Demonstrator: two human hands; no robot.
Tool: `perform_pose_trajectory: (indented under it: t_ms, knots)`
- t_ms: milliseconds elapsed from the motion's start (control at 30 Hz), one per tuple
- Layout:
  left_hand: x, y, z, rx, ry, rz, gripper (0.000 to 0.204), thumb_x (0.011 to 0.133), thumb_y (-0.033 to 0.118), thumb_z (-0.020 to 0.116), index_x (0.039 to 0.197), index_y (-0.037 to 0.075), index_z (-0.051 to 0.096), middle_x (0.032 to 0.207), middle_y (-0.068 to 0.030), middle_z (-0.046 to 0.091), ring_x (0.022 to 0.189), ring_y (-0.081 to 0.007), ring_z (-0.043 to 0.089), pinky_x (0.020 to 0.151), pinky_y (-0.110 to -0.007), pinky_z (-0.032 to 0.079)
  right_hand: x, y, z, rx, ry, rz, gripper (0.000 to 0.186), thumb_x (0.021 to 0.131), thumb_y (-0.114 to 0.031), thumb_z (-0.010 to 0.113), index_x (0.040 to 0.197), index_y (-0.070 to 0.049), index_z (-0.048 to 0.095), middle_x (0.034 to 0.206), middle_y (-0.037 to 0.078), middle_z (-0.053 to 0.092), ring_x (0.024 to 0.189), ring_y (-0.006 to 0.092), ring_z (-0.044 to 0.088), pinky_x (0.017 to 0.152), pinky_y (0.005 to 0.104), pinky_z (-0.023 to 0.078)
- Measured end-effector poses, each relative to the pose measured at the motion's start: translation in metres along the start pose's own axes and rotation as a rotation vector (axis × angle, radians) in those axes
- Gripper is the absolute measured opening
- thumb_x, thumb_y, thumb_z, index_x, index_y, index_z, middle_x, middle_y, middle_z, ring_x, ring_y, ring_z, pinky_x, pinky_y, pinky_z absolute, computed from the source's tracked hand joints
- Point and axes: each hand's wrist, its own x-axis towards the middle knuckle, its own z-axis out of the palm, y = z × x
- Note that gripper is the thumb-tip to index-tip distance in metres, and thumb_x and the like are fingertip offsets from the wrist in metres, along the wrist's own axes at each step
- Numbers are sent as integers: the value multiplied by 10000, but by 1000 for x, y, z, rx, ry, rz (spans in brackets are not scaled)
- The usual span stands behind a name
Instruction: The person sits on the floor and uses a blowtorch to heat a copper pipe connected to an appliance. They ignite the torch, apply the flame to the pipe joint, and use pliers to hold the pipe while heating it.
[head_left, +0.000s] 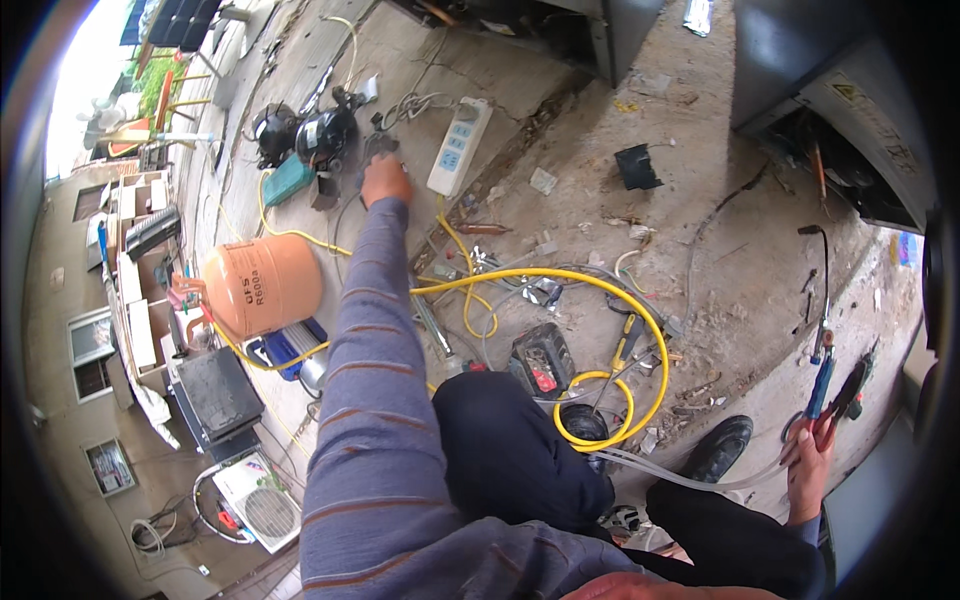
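Sitting in the right hand (808, 468), at the lower right of the frame, is a blue torch (819, 388) beside dark pliers (849, 392). The fingers wrap around both handles. The torch's long side runs up the frame, its tip bending left. The left hand (386, 182), top middle, reaches between black motors (325, 138) and a white power strip (460, 150); I cannot tell its grip. An orange tank (262, 285), left, hides its insides.
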Motion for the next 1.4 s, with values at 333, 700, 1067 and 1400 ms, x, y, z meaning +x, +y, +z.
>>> perform_pose_trajectory:
  t_ms: [333,700,1067,1400]
  knots:
    - [-24,-35,10,-272,95,334,295,886,28,537,1149,72,664,1249,-211,625,1121,-445,642,938,-489,535,5,18,-12,105,32,0,282,968,-286,643,1130,-104,502,855,12,538,634,79,489,541,230,379]
    - [-20,2,5,-10,1,-51,297,912,129,591,1191,50,653,1215,-238,657,1100,-412,676,917,-488,562,0,18,-12,43,32,17,315,983,-371,642,1101,-101,531,872,18,543,623,73,456,553,231,348]
    - [-54,4,37,-467,-1,99,482,835,182,671,1289,28,625,1127,-241,684,1063,-419,649,958,-489,504,7,20,-8,141,96,51,305,942,-263,692,1138,-89,536,889,16,557,633,94,508,584,231,411]
    - [-163,197,-137,-1433,-831,-147,38,927,105,575,948,77,590,763,-19,558,581,-131,548,515,-273,497,-26,14,-16,378,80,126,182,963,-227,677,1004,-95,560,872,36,660,621,93,580,544,236,448]
